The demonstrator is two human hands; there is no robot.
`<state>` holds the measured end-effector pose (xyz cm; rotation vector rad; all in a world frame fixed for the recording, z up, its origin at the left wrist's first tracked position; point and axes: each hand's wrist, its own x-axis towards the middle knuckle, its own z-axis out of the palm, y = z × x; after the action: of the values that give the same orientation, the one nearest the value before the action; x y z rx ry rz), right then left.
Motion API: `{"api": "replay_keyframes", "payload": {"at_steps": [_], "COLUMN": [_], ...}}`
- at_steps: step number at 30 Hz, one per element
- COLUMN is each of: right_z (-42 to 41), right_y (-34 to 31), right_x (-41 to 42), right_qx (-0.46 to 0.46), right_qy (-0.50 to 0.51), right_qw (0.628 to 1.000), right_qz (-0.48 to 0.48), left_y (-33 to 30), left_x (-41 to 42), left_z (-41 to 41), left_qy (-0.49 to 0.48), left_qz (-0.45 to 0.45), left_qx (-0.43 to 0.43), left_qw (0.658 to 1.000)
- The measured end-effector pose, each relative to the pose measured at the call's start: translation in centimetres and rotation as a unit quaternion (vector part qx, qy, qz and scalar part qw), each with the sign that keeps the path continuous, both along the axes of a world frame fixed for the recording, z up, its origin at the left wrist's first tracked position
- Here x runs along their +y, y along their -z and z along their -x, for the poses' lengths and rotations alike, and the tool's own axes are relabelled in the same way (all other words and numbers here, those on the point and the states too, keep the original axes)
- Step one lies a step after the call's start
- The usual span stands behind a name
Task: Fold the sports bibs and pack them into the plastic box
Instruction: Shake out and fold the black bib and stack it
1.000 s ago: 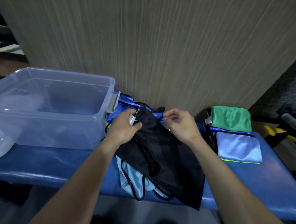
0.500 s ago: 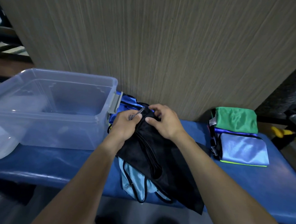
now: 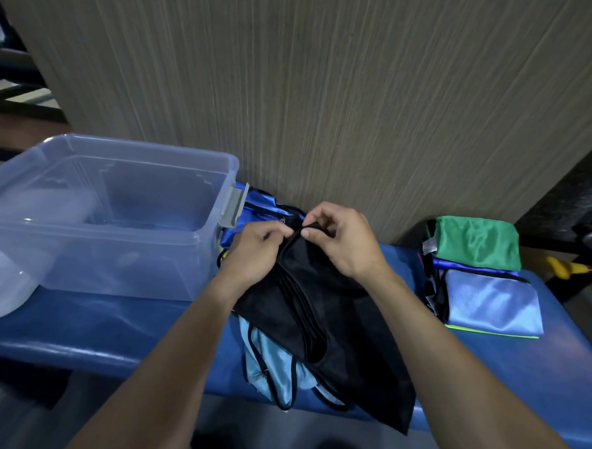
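Head view: both hands meet at the far edge of a black bib (image 3: 320, 328) that lies draped across a blue padded bench (image 3: 110, 331), its near corner hanging over the bench's near edge. The left hand (image 3: 255, 253) has its fingers curled, pinching the bib's top hem; the right hand (image 3: 338, 240) pinches the same hem just beside it — thumb and fingertips pressed on the fabric. Under the black bib lie a light blue bib (image 3: 273, 367) and, at the far side, a royal blue one (image 3: 254, 205). A clear plastic box (image 3: 123, 222) stands open on the left, touching the pile. Well to the right sits a folded stack — green bib (image 3: 475, 242) on top, pale blue bib (image 3: 492, 303) nearer.
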<state>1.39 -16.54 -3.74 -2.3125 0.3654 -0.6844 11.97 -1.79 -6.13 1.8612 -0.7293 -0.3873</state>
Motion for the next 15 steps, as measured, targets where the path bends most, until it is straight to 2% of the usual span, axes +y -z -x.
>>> {"api": "replay_keyframes", "payload": {"at_steps": [2,3,5,7,11,15], "right_z": [0.0,0.0,-0.1,-0.1,0.1,0.0], "right_y": [-0.1,-0.1,0.0,0.3,2.2,2.1], "right_x": [0.1,0.2,0.2,-0.1,-1.1,-0.8], "right_qx": [-0.018,-0.026,-0.026,0.01,0.1,0.056], "right_qy": [-0.007,-0.009,-0.005,0.017,0.013,-0.014], "right_qw": [1.0,1.0,1.0,1.0,0.992,0.994], "right_qz": [0.003,0.005,-0.004,-0.023,-0.071,-0.094], "left_y": [-0.3,-0.3,0.0,0.4,0.3,-0.6], "left_x": [0.3,0.4,0.5,0.5,0.5,0.5], "left_z": [0.2,0.3,0.3,0.0,0.0,0.5], "left_qy": [0.04,0.06,0.08,0.066,0.028,0.008], "left_qz": [-0.01,-0.013,-0.019,-0.023,-0.011,0.0], "left_qx": [0.036,0.022,-0.062,-0.093,-0.065,-0.03], "left_qw": [0.999,0.998,0.995,0.993,0.997,1.0]}}
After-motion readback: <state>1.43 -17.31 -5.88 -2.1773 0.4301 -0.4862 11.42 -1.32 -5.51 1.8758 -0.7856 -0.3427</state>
